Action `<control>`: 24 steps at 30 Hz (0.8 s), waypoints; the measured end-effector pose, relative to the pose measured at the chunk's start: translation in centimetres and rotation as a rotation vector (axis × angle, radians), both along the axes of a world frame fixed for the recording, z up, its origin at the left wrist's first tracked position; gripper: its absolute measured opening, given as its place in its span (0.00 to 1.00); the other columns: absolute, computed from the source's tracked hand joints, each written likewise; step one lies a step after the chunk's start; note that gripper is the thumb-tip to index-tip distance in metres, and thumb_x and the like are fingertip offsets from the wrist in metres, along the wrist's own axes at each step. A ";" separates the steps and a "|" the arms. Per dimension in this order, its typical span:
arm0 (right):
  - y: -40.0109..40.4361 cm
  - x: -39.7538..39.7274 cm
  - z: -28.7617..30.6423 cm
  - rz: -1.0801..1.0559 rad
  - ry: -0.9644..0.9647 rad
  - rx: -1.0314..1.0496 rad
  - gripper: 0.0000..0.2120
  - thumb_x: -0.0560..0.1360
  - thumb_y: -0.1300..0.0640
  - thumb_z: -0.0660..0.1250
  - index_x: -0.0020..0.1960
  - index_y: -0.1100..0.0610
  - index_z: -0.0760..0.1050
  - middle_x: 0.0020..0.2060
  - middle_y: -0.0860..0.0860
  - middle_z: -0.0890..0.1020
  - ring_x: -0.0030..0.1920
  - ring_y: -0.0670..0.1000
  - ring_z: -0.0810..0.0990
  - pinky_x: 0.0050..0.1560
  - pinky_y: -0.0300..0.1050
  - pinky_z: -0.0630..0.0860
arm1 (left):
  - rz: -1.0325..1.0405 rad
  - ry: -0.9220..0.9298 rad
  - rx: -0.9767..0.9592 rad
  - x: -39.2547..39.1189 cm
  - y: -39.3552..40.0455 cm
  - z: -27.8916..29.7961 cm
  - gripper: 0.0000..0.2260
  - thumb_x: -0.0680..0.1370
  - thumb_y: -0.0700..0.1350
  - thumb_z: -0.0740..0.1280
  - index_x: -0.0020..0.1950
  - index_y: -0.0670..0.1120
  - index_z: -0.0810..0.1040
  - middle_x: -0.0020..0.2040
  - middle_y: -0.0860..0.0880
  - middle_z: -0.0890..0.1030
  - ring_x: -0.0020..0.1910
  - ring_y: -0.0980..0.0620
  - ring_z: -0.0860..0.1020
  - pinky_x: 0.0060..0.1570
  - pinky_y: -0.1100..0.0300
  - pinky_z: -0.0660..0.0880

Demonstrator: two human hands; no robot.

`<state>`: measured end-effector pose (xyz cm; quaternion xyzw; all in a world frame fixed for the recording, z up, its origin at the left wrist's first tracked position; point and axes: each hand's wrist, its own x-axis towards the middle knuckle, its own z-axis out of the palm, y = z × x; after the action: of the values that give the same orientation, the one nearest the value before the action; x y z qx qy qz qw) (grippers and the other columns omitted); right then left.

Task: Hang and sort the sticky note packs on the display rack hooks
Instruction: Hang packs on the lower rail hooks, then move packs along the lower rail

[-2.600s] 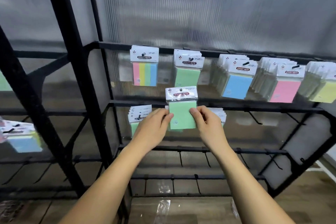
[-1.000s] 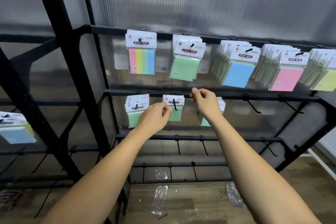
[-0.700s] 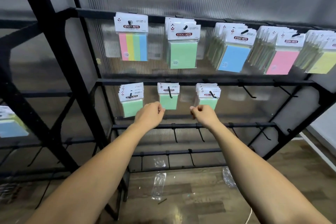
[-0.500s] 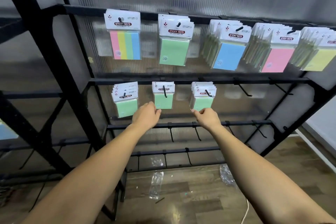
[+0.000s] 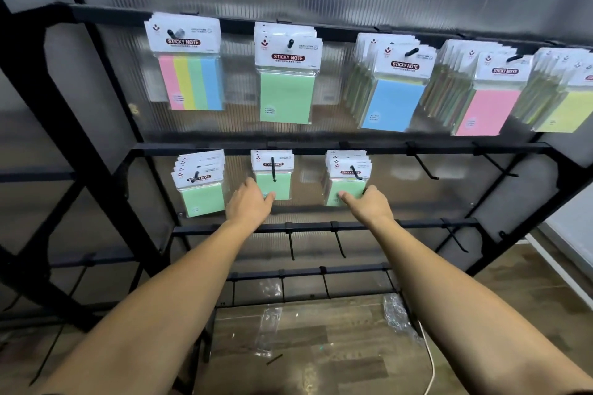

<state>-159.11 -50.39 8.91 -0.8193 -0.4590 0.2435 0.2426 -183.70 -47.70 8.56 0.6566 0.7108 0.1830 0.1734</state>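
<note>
Left hand [image 5: 248,204]: fingers loose, holding nothing, thumb tip at the lower edge of the green pack [image 5: 272,184] hung on the hook [image 5: 273,168] just above. Right hand [image 5: 369,206]: relaxed, empty, just below a green stack [image 5: 346,191].

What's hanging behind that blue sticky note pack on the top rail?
Behind the blue sticky note pack hang more packs on the same hook; only their white header cards and edges show. Their colours are mostly covered, so I cannot tell them.
</note>
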 end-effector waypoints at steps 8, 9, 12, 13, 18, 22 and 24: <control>-1.0 0.5 -1.1 0.018 0.110 0.055 0.23 0.76 0.40 0.67 0.53 0.61 0.72 0.48 0.54 0.80 0.48 0.56 0.77 0.44 0.46 0.70 | 0.070 -0.109 0.038 1.0 -0.7 -0.4 0.17 0.80 0.54 0.66 0.59 0.42 0.69 0.52 0.44 0.82 0.49 0.41 0.80 0.44 0.50 0.76; -1.4 0.4 -1.1 0.025 0.122 0.084 0.21 0.77 0.41 0.67 0.50 0.60 0.70 0.46 0.54 0.79 0.47 0.55 0.76 0.43 0.46 0.69 | 0.076 -0.116 0.043 1.1 -0.9 -0.3 0.17 0.80 0.54 0.66 0.59 0.42 0.69 0.52 0.44 0.82 0.49 0.42 0.80 0.42 0.51 0.74; -2.9 0.2 -1.2 0.025 0.132 0.147 0.17 0.79 0.43 0.65 0.45 0.57 0.67 0.40 0.50 0.76 0.43 0.54 0.74 0.41 0.48 0.68 | 0.091 -0.112 0.086 1.4 -1.7 -0.2 0.17 0.79 0.54 0.66 0.57 0.41 0.72 0.52 0.44 0.81 0.49 0.43 0.79 0.42 0.52 0.73; -3.4 0.1 -1.1 0.026 0.124 0.160 0.17 0.80 0.44 0.64 0.45 0.57 0.68 0.38 0.49 0.75 0.43 0.54 0.74 0.40 0.48 0.68 | 0.090 -0.108 0.112 1.4 -1.9 -0.2 0.17 0.79 0.54 0.67 0.56 0.41 0.73 0.52 0.44 0.80 0.50 0.43 0.78 0.44 0.51 0.73; -5.3 -0.5 -0.5 0.032 0.077 0.213 0.19 0.82 0.44 0.58 0.39 0.57 0.70 0.37 0.52 0.78 0.41 0.56 0.75 0.35 0.48 0.66 | 0.055 -0.264 0.101 1.6 -3.2 -0.1 0.11 0.80 0.50 0.66 0.52 0.43 0.70 0.51 0.43 0.81 0.45 0.44 0.78 0.39 0.54 0.71; -7.0 -1.5 -0.1 0.015 0.050 0.229 0.20 0.83 0.45 0.56 0.38 0.55 0.68 0.40 0.54 0.79 0.41 0.57 0.74 0.38 0.48 0.65 | 0.020 -0.331 0.087 1.2 -4.6 0.3 0.09 0.81 0.49 0.65 0.54 0.43 0.75 0.52 0.44 0.82 0.47 0.43 0.79 0.40 0.57 0.71; -7.9 -2.2 0.1 0.003 0.059 0.255 0.20 0.84 0.46 0.55 0.37 0.55 0.67 0.39 0.54 0.77 0.40 0.57 0.73 0.37 0.48 0.63 | -0.011 -0.308 0.086 0.6 -5.5 0.4 0.10 0.82 0.49 0.63 0.46 0.44 0.75 0.47 0.43 0.83 0.42 0.46 0.76 0.33 0.58 0.66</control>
<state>-161.32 -58.29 9.01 -0.7735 -0.4801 0.2076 0.3580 -183.07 -53.17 8.99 0.6316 0.6635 0.3110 0.2532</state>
